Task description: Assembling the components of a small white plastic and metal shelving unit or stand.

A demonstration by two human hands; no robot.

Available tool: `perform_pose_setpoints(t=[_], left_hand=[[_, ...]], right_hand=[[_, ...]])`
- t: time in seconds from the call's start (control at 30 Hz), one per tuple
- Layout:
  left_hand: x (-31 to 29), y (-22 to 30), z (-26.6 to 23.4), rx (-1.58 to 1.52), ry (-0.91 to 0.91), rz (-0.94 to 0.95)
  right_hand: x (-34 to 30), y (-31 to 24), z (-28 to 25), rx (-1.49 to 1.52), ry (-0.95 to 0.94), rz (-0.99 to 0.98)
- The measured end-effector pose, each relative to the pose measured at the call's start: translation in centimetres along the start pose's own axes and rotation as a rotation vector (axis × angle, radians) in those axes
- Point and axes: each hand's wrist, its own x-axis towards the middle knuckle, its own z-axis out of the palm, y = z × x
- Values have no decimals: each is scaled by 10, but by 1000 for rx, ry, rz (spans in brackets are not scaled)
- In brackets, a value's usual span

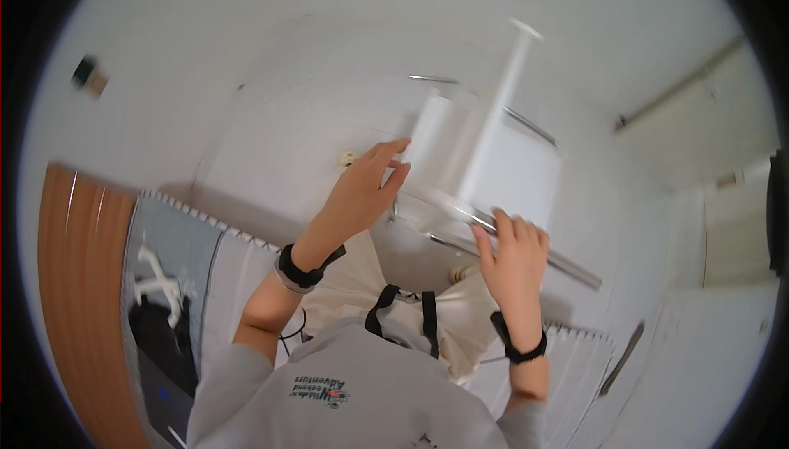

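Observation:
In front of me stands a white frame with chrome tubes, blurred in places; its exact kind cannot be told. It has an upright white panel point(427, 130), a long white bar point(496, 112) with a flat end cap, and a white flat board point(516, 171) behind. My left hand point(362, 190) is at the left panel's edge, thumb and fingers apart; whether the fingertips touch it is unclear. Lower right, my right hand point(518, 256) closes around a chrome tube point(571, 268) near the foot of the long bar, fingers over it and thumb on the near side.
At left lie a brown slatted surface point(82, 285) and a grey cloth point(185, 235) bearing a white branched piece point(160, 285) and a black bag-like item point(160, 342). A dark strip point(622, 359) lies at right. A small dark-and-tan object point(89, 77) is at far left.

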Motion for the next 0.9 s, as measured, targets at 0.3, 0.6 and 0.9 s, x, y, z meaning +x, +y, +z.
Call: perform_pose_setpoints(t=[0.3, 0.6, 0.9], left_hand=[[-149, -106, -164, 381, 629, -260], [-451, -179, -180, 888, 535, -1219], [-612, -202, -1, 414, 494, -1905]], right_hand=[[-36, 3, 9, -167, 9, 146], [-22, -19, 4, -189, 65, 78], [-23, -8, 7, -262, 39, 28]])
